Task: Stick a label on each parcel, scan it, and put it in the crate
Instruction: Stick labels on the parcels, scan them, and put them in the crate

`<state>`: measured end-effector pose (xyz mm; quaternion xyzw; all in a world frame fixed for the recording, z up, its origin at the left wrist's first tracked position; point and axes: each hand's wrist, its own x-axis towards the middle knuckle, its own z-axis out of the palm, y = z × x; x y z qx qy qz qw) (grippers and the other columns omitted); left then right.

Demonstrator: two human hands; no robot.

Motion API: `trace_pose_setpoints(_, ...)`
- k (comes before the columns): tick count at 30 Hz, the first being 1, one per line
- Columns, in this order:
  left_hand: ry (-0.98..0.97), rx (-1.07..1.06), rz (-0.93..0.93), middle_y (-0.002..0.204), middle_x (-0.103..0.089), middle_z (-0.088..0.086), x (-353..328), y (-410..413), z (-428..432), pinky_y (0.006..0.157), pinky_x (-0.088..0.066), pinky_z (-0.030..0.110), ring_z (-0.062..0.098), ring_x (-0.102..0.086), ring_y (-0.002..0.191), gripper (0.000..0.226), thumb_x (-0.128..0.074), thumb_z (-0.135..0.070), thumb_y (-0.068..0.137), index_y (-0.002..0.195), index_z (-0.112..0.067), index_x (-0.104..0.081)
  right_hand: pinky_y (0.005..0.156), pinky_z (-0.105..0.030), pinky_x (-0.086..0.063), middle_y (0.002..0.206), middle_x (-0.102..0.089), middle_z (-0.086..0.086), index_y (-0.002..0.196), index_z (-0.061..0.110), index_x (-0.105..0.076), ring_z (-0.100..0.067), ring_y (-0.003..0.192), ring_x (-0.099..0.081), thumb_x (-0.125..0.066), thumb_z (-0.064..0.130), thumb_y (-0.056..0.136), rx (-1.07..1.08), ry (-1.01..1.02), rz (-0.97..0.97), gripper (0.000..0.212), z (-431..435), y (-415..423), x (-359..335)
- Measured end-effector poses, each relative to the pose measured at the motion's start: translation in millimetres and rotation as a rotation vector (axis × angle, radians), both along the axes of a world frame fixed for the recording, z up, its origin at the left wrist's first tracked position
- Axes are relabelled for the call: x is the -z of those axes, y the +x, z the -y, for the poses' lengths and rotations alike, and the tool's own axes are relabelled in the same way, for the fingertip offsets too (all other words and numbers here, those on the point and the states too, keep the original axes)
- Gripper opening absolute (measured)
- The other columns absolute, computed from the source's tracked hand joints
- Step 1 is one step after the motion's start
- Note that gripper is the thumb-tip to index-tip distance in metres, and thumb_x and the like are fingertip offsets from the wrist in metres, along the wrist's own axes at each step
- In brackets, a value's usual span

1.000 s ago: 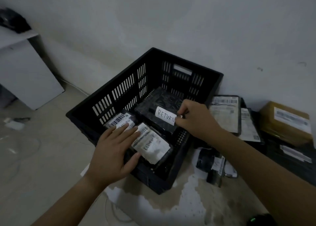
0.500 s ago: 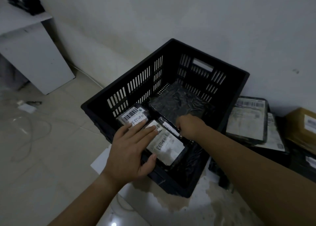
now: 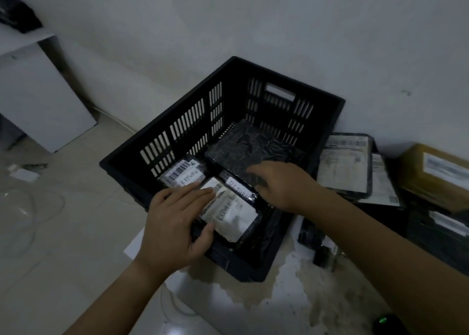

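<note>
From the head camera, the black crate (image 3: 289, 79) stands on the floor against the wall, with four wrapped parcels already inside. The left hand (image 3: 172, 223) lies flat on the nearest parcel (image 3: 236, 218), its fingers (image 3: 195, 192) straight across the white "RETURN" label and the thumb against the parcel's near edge, pressing rather than gripping. The right hand (image 3: 281, 185) reaches in over the large black parcel (image 3: 253, 144). Its fingers are loosely spread and hold nothing I can make out, though blur hides the tips. A slim parcel (image 3: 238, 186) is squeezed between the two hands, and a barcoded parcel (image 3: 182, 173) sits by the left wall.

The likely trouble is the slim parcel. It seems wedged at a slant, and the glossy wrap could let it slip under its neighbours, hiding or creasing its label. More parcels (image 3: 345, 167) and a brown box (image 3: 436, 172) wait just beside the crate, so an unlabelled one could be taken for finished.
</note>
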<state>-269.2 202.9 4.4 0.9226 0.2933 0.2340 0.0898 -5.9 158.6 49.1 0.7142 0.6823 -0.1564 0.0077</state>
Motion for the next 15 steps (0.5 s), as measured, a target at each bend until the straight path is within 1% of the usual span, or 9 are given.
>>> trace_pose_setpoints(2, -0.037, -0.011, -0.055, 0.130, -0.069, -0.008, -6.6, 0.1, 2.9, 0.100, -0.037, 0.038, 0.015, -0.059, 0.129, 0.050, -0.052, -0.048, 0.087, 0.124, -0.022, -0.073, 0.104, -0.037, -0.042, 0.137, -0.055, -0.002, 0.144, 0.020, -0.047, -0.023, 0.124, -0.051, -0.055, 0.032, 0.097, 0.018, 0.118, -0.045, 0.049, 34.7, 8.7, -9.2)
trace_pose_setpoints(4, -0.080, -0.027, -0.102, 0.134, -0.067, -0.010, -12.7, 3.1, 5.0, 0.101, -0.037, 0.038, 0.013, -0.059, 0.129, 0.051, -0.050, -0.053, 0.087, 0.125, -0.025, -0.072, 0.112, -0.041, -0.037, 0.141, -0.053, 0.002, 0.140, 0.023, -0.051, -0.020, 0.132, -0.046, -0.056, 0.037, 0.096, 0.057, 0.198, -0.082, 0.047, 73.2, 17.2, -11.8)
trace_pose_setpoints(5, -0.108, -0.027, -0.098, 0.136, -0.065, -0.011, -15.7, 6.6, 6.5, 0.102, -0.037, 0.039, 0.012, -0.058, 0.130, 0.052, -0.049, -0.055, 0.088, 0.126, -0.027, -0.071, 0.116, -0.041, -0.033, 0.146, -0.049, 0.005, 0.140, 0.026, -0.051, -0.018, 0.138, -0.040, -0.056, 0.039, 0.097, 0.088, 0.221, -0.095, 0.046, 92.4, 21.2, -10.5)
trace_pose_setpoints(7, -0.198, 0.012, -0.039, 0.143, -0.058, -0.015, -21.5, 20.5, 13.0, 0.105, -0.039, 0.040, 0.008, -0.053, 0.133, 0.053, -0.048, -0.058, 0.090, 0.130, -0.029, -0.067, 0.120, -0.033, -0.025, 0.155, -0.035, 0.013, 0.144, 0.032, -0.045, -0.010, 0.145, -0.026, -0.055, 0.039, 0.098, 0.185, 0.214, -0.158, 0.048, 127.4, 26.6, -8.3)
trace_pose_setpoints(9, -0.308, 0.099, 0.015, 0.152, -0.047, -0.021, -30.0, 45.0, 26.5, 0.111, -0.035, 0.035, -0.002, -0.042, 0.139, 0.054, -0.047, -0.060, 0.091, 0.137, -0.035, -0.060, 0.117, -0.022, -0.020, 0.154, -0.027, 0.022, 0.146, 0.037, -0.040, 0.000, 0.144, -0.020, -0.056, 0.038, 0.098, 0.316, 0.185, -0.268, 0.051, 155.7, 32.3, -4.2)
trace_pose_setpoints(10, -0.356, 0.150, 0.022, 0.155, -0.039, -0.025, -33.4, 60.4, 35.2, 0.114, -0.030, 0.030, -0.007, -0.034, 0.141, 0.056, -0.045, -0.062, 0.091, 0.141, -0.039, -0.055, 0.116, -0.020, -0.021, 0.152, -0.027, 0.024, 0.146, 0.038, -0.039, 0.003, 0.142, -0.021, -0.057, 0.038, 0.097, 0.379, 0.174, -0.331, 0.052, 167.7, 37.2, 1.0)
trace_pose_setpoints(12, -0.360, 0.246, -0.011, 0.162, -0.025, -0.027, -38.0, 95.0, 49.3, 0.119, -0.019, 0.025, -0.009, -0.019, 0.147, 0.062, -0.040, -0.064, 0.093, 0.151, -0.042, -0.040, 0.116, -0.024, -0.028, 0.148, -0.035, 0.022, 0.143, 0.039, -0.040, 0.000, 0.140, -0.030, -0.061, 0.035, 0.095, 0.495, 0.237, -0.409, 0.053, 184.2, 49.7, 13.4)
trace_pose_setpoints(13, -0.329, 0.288, -0.038, 0.165, -0.018, -0.023, -38.9, 113.6, 53.5, 0.122, -0.016, 0.026, -0.005, -0.014, 0.150, 0.066, -0.040, -0.063, 0.095, 0.156, -0.041, -0.031, 0.113, -0.026, -0.034, 0.145, -0.041, 0.019, 0.141, 0.039, -0.042, -0.003, 0.136, -0.038, -0.063, 0.031, 0.094, 0.569, 0.298, -0.425, 0.053, 188.3, 58.1, 19.4)
trace_pose_setpoints(15, -0.307, 0.320, -0.131, 0.170, -0.001, -0.014, -39.5, 148.2, 57.9, 0.127, -0.008, 0.032, 0.004, -0.001, 0.155, 0.074, -0.042, -0.055, 0.100, 0.163, -0.035, -0.008, 0.099, -0.023, -0.043, 0.138, -0.049, 0.012, 0.141, 0.034, -0.043, -0.005, 0.121, -0.051, -0.065, 0.027, 0.093, 0.761, 0.397, -0.490, 0.054, 188.0, 75.7, 27.2)
